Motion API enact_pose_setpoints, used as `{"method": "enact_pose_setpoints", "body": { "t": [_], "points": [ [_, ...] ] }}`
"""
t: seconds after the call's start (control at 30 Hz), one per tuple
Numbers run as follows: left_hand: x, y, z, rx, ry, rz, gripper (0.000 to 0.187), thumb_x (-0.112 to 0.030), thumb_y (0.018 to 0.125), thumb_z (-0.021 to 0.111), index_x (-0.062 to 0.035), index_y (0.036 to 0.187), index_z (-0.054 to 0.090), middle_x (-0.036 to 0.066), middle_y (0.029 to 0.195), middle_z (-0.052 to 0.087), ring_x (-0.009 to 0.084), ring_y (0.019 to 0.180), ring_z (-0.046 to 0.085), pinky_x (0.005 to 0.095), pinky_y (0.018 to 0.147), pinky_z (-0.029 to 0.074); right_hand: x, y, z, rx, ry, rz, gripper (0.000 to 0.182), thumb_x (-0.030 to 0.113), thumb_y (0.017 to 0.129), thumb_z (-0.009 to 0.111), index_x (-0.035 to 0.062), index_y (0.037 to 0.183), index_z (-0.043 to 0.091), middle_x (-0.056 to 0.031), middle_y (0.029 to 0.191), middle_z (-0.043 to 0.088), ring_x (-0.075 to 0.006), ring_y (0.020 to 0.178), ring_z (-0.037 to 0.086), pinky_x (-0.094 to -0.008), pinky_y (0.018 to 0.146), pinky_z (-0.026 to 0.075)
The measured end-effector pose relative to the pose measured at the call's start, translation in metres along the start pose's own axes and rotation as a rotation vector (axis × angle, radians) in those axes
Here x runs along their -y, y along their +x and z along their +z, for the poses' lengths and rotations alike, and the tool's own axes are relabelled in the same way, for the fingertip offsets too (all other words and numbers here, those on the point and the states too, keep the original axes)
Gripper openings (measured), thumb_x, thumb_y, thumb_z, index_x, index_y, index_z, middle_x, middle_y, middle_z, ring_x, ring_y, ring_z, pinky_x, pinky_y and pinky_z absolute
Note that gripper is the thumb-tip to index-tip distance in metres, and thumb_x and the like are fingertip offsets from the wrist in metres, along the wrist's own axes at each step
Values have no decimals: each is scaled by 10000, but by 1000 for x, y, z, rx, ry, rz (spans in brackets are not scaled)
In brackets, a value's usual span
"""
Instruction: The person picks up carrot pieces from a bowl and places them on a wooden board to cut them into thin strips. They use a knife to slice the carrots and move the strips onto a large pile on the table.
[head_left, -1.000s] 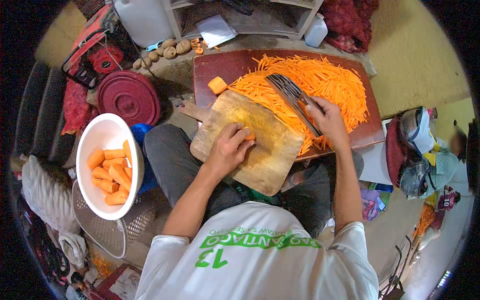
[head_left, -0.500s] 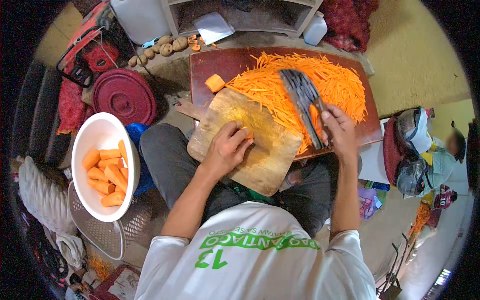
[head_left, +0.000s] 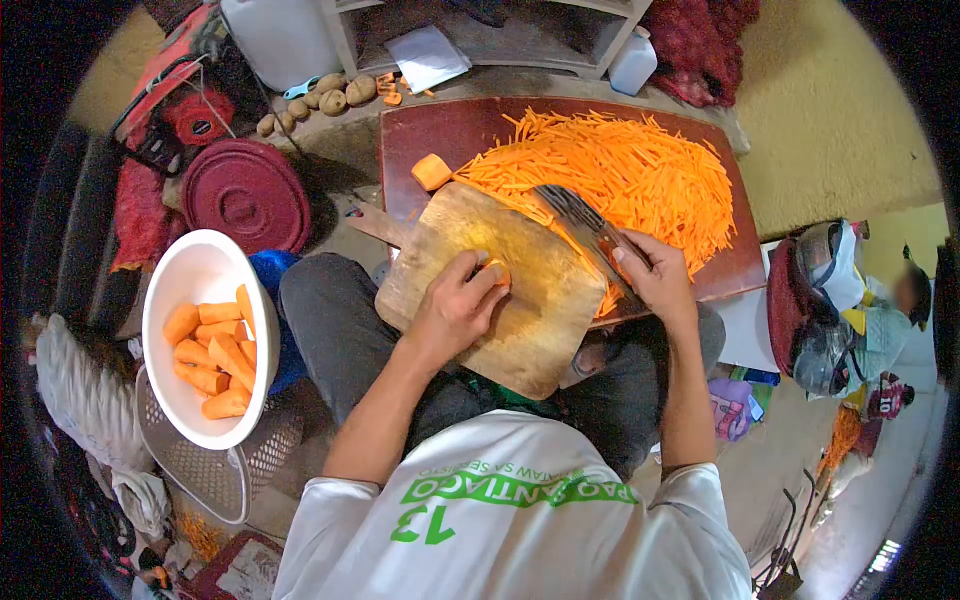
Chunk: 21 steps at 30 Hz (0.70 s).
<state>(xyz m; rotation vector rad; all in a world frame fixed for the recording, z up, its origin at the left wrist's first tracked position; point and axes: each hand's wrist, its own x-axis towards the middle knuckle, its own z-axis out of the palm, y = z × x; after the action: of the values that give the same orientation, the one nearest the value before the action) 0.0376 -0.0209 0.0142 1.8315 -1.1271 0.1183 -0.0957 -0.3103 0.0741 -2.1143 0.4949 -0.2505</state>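
My left hand (head_left: pixel 462 302) grips a small carrot piece (head_left: pixel 499 271) against the wooden cutting board (head_left: pixel 540 335), its fingers bent over it. The board rests across my lap, its handle pointing left. In my right hand (head_left: pixel 657 272) is a cleaver (head_left: pixel 580 221), held by its handle with the wide dark blade over the board's upper right edge. Beyond the blade, a large heap of carrot sticks (head_left: pixel 640 165) covers much of the dark red table (head_left: pixel 440 127). One thick carrot chunk (head_left: pixel 431 172) sits at the heap's left end.
At my left stands a white basin (head_left: pixel 163 400) of peeled carrots (head_left: pixel 222 350), over a mesh basket (head_left: pixel 190 455). A dark red lid (head_left: pixel 246 195) lies behind it. Several potatoes (head_left: pixel 332 102) line the ledge at the back. Bags (head_left: pixel 820 310) sit at the right.
The cleaver has come down and left from above the heap to the board's edge, its blade turning with my right hand. My left hand keeps its place on the carrot piece.
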Motion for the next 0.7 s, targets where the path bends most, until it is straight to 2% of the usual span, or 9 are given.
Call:
{"method": "enact_pose_setpoints", "body": {
  "t": [0.17, 0.3, 0.4, 0.47, 0.7],
  "points": [
    [1, -1, -1, 31, 26, -23, 268, -116, 896, 841, -39, 1133, 743, 214, 1188, 691, 402, 1055, 719, 437, 896, 616, 10, -4, -5, -52, 16, -1, 329, 155, 1003, 742, -16, 1284, 745, -68, 1033, 785, -116, 953, 701, -314, 883, 570],
    [1, 0, 1, 29, 48, -10, 254, -110, 898, 835, -38, 1123, 739, 214, 1178, 690, 404, 1040, 719, 445, 883, 618, 15, -15, 7, 5, 66, 55, 343, 168, 998, 751, -31, 1277, 740, -73, 1032, 787, -125, 957, 705, -317, 890, 571],
    [2, 0, 1, 19, 44, -2, 248, -93, 885, 831, -38, 1104, 728, 209, 1151, 680, 402, 1021, 710, 452, 869, 609, 5, -15, 18, 78, 20, -5, 347, 182, 997, 753, -36, 1266, 739, -97, 1020, 793, -141, 956, 716, -322, 891, 570],
    [-3, 3, -3, 15, 20, -2, 246, -66, 857, 829, -38, 1071, 712, 202, 1111, 661, 395, 1006, 692, 456, 855, 590, -7, -10, 19, 72, 31, -9, 343, 186, 997, 753, -32, 1262, 742, -102, 1019, 796, -144, 953, 720, -325, 889, 570],
    [-1, 1, -3, 17, 6, -7, 248, -86, 879, 827, -37, 1093, 712, 202, 1127, 668, 401, 1007, 698, 454, 853, 596, -1, 1, 4, 4, 6, 6, 340, 195, 995, 762, -21, 1258, 752, -75, 1018, 800, -142, 939, 717, -322, 884, 571]
  ]
}}
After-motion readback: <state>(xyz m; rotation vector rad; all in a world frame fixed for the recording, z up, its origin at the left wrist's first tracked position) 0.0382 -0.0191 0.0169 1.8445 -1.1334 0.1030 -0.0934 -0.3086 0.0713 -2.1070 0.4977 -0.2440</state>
